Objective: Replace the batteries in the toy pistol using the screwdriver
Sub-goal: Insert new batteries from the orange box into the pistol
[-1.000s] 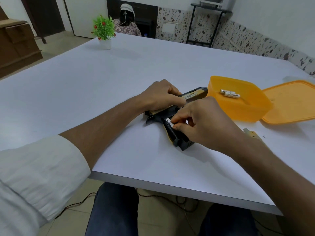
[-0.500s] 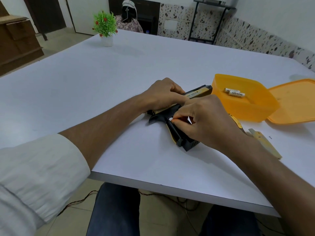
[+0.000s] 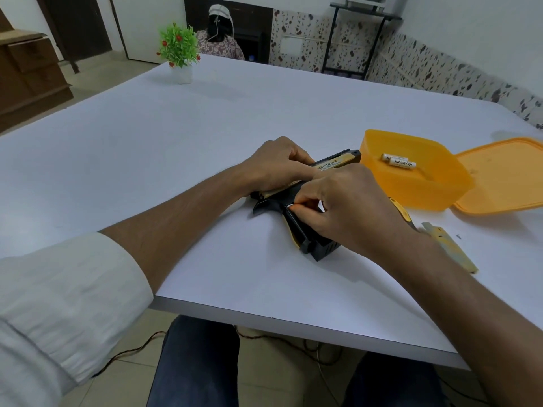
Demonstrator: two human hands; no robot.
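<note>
The black and gold toy pistol [image 3: 305, 233] lies on its side on the white table [image 3: 176, 160], grip toward me with its battery bay open. My left hand [image 3: 279, 164] presses down on the barrel and holds it still. My right hand [image 3: 343, 204] pinches a white battery [image 3: 291, 205] at the top of the open grip; most of the battery is hidden by my fingers. The yellow and black screwdriver [image 3: 401, 211] lies just behind my right wrist. The tan battery cover [image 3: 449, 248] rests to the right of it.
An orange box [image 3: 417, 186] holds two white batteries [image 3: 399, 161] right of the pistol, its orange lid [image 3: 505, 177] beside it. A small potted plant [image 3: 179, 54] stands at the table's far left. A seated person [image 3: 219, 36] is beyond the table.
My right hand's fingers have slid up the grip toward the pistol's body with the battery. The screwdriver and cover came into sight behind my wrist. My left hand stays on the barrel.
</note>
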